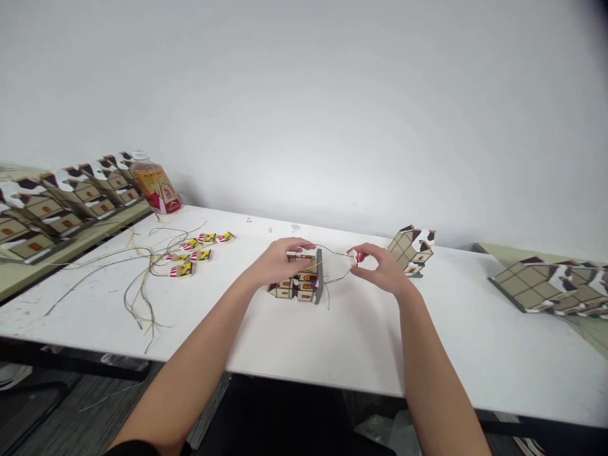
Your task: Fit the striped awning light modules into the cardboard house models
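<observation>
A small model house (pixel 306 294) with beige walls and red windows lies on the white table, its grey base facing right. My left hand (pixel 282 259) is closed round its upper part. To the right, my right hand (pixel 375 266) pinches a small red-and-white piece (pixel 356 258) between thumb and fingers, just above the table. Thin dark and yellow wires (pixel 332 253) run between that piece and the house. Another house (pixel 413 250) stands behind my right hand, apart from it.
Several wired yellow-and-red pieces (pixel 182 270) lie at the left with tangled wires (pixel 142 291). A bottle (pixel 156 185) stands at the back left. Rows of houses fill the left (pixel 61 196) and right (pixel 546 285) sides. The white table (pixel 323 354) ends at a front edge.
</observation>
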The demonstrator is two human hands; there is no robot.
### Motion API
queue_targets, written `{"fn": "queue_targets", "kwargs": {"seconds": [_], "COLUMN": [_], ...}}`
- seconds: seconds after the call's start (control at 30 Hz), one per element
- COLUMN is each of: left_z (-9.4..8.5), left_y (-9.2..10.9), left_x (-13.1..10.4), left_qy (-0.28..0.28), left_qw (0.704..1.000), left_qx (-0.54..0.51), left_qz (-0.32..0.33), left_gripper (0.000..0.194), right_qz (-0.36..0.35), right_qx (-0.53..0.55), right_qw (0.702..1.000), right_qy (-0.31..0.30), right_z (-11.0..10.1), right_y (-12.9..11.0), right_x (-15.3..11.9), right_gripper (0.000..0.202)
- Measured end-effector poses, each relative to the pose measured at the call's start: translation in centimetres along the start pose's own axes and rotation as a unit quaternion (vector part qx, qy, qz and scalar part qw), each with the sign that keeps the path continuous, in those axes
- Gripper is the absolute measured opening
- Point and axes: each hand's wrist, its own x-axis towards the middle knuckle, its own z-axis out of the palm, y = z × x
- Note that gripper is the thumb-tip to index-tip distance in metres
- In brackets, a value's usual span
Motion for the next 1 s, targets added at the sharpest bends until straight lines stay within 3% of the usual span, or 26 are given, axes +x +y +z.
{"fn": "queue_targets", "kwargs": {"seconds": [0.17,0.27,0.53,0.67,0.87,1.0], "left_z": [-0.6,-0.5,-0.2,-0.3,-0.1,0.2], "left_y": [0.9,1.3,0.8,0.9,0.9,0.2], "left_x": [-0.3,-0.4,-0.1,0.0,-0.1,0.0], "left_qy": [0.010,0.022,0.048,0.055,0.035,0.047], "left_qw": [0.999,0.996,0.998,0.997,0.998,0.994], "left_qx": [-0.050,-0.086,-0.041,-0.029,-0.011,0.069], "left_qz": [-0.005,0.004,0.026,0.043,0.045,0.075], "left_gripper": [0.031,0.043,0.048,0.040,0.034,0.039], "right_qz": [-0.003,-0.016,-0.026,-0.010,0.003,0.021], "right_qx": [0.050,0.097,0.258,0.320,0.392,0.416], "right_qw": [0.998,0.992,0.956,0.929,0.896,0.884], "right_qy": [0.050,0.075,0.138,0.186,0.208,0.210], "right_z": [0.0,-0.1,-0.1,0.0,1.1,2.0], "right_y": [0.2,0.5,0.6,0.2,0.2,0.1], "right_x": [-0.1,0.1,0.4,0.5,1.1,1.3], "right_gripper": [0.036,0.040,0.042,0.039,0.039,0.039]}}
